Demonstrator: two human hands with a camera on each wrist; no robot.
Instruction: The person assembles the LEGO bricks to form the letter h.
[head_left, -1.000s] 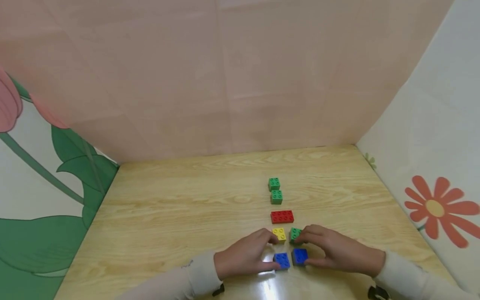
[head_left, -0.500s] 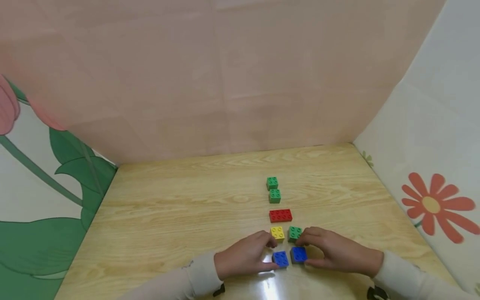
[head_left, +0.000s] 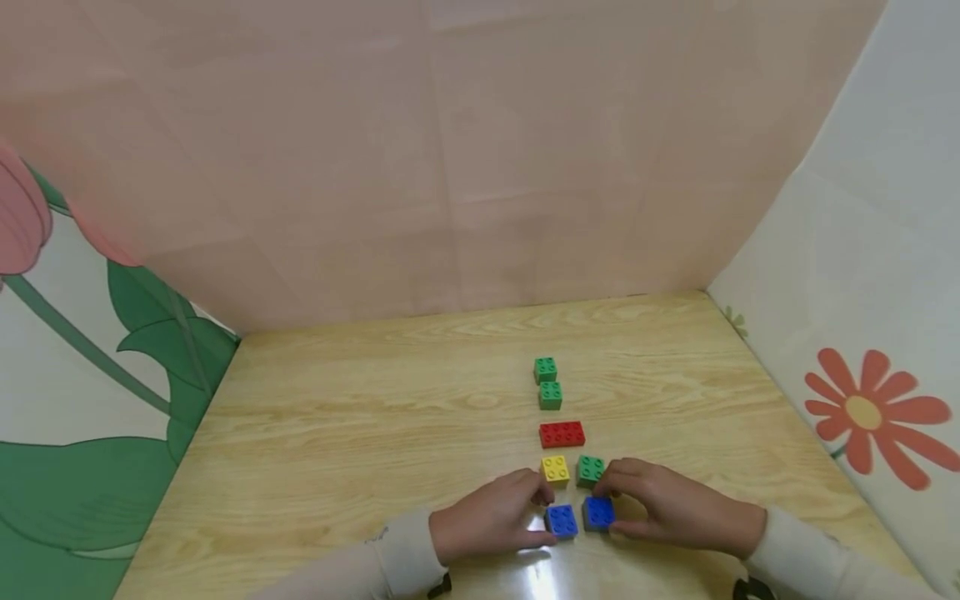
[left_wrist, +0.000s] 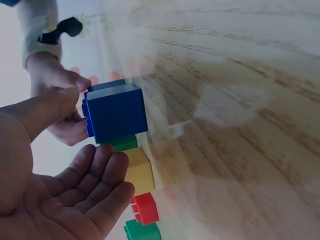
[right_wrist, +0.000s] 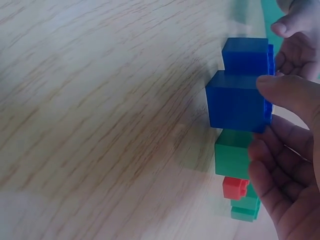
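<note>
Two square blue bricks stand side by side near the table's front edge. My left hand (head_left: 498, 512) lies beside the left blue brick (head_left: 561, 522), thumb and fingers spread around its corners; in the left wrist view a gap shows between the thumb and that brick (left_wrist: 117, 115). My right hand (head_left: 667, 507) pinches the right blue brick (head_left: 598, 514) by its thumb and index finger, as the right wrist view shows at the brick's studded edge (right_wrist: 235, 102). Just beyond them sit a yellow brick (head_left: 555, 471) and a green brick (head_left: 591, 471).
A longer red brick (head_left: 562, 434) lies farther back. Two small green bricks stand behind it, one (head_left: 551, 396) in front of the other (head_left: 545, 370). All rest on the wood-grain table (head_left: 360, 417), with a plain backdrop behind and flower-patterned panels at both sides.
My right index finger has drawn back from the green brick to the right blue brick. My left fingers have shifted slightly towards me, near the left blue brick. The bricks stay put.
</note>
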